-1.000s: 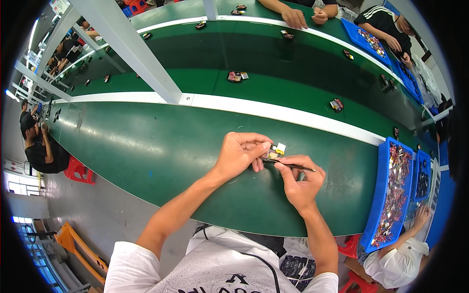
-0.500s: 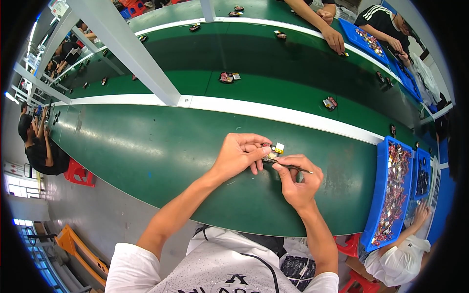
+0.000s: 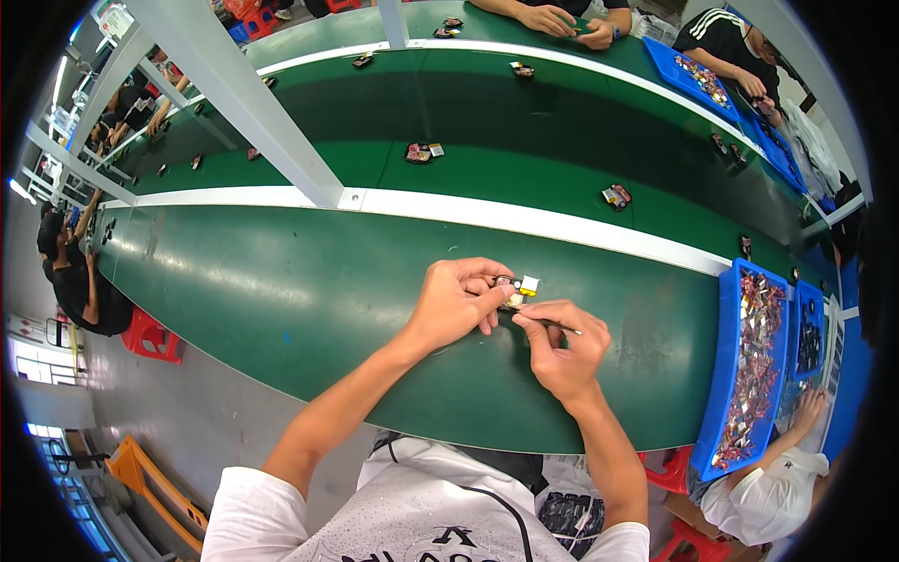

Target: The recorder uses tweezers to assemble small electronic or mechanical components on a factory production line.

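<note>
Above the green tabletop, my left hand (image 3: 453, 302) pinches a small dark electronic assembly (image 3: 512, 298) between thumb and fingers. A white and yellow tab (image 3: 530, 284) sticks out from its right side. My right hand (image 3: 569, 351) is closed around a thin dark stick-like tool (image 3: 568, 330), held like a pen. The tool's back end points to the right. Its working tip is at the near side of the assembly, partly hidden by my fingers, so I cannot tell whether it touches.
A blue tray (image 3: 720, 393) of small red and white parts stands at the table's right end. Beyond the white rail (image 3: 524, 225), a green conveyor (image 3: 524, 178) carries similar assemblies (image 3: 424, 153). A white post (image 3: 243, 103) rises at left. Co-workers sit across and at right.
My right hand has shifted slightly left with the tool; the assembly has moved a little left too. Conveyor pieces have drifted left. A co-worker's hand across has drawn back from the belt.
</note>
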Demonstrator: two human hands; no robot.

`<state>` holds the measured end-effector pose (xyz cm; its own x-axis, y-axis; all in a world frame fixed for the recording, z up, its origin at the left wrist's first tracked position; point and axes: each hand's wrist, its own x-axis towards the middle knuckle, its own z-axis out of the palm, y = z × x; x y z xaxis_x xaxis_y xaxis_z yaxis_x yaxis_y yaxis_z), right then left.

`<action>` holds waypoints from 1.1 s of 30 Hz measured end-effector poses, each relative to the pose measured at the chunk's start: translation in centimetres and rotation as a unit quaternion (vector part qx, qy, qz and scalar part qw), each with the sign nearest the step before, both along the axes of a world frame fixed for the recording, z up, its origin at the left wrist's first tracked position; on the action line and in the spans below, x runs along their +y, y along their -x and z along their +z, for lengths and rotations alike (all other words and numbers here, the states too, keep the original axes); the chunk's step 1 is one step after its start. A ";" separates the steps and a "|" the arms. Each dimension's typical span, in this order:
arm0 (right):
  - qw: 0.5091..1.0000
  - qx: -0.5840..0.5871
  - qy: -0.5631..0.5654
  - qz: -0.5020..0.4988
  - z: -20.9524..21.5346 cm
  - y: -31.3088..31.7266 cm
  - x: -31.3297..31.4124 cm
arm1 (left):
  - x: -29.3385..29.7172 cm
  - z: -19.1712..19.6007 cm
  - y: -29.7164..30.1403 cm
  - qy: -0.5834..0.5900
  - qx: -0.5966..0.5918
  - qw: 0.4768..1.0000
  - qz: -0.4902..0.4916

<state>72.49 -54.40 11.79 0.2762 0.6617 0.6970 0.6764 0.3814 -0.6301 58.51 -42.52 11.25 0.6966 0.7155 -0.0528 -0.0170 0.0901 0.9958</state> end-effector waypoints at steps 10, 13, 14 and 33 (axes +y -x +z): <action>0.999 -0.050 -0.018 0.000 0.7 0.5 0.5 | 0.4 0.7 0.1 -0.035 0.030 0.999 0.018; 0.997 -0.003 -0.034 -0.073 1.7 0.4 0.3 | 3.6 1.9 -1.6 -0.115 0.054 0.990 0.053; 0.997 -0.006 -0.038 -0.066 1.9 0.5 0.3 | 5.6 2.2 -2.7 -0.145 0.062 0.986 0.057; 0.997 -0.019 -0.028 -0.065 1.8 2.2 1.1 | 24.1 2.1 4.3 -0.167 0.352 0.868 0.308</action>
<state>70.31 -53.28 13.59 0.3297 0.5810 0.7442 0.7460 0.3228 -0.5825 54.16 -18.46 13.32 0.0569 0.9980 -0.0282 0.6634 -0.0167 0.7480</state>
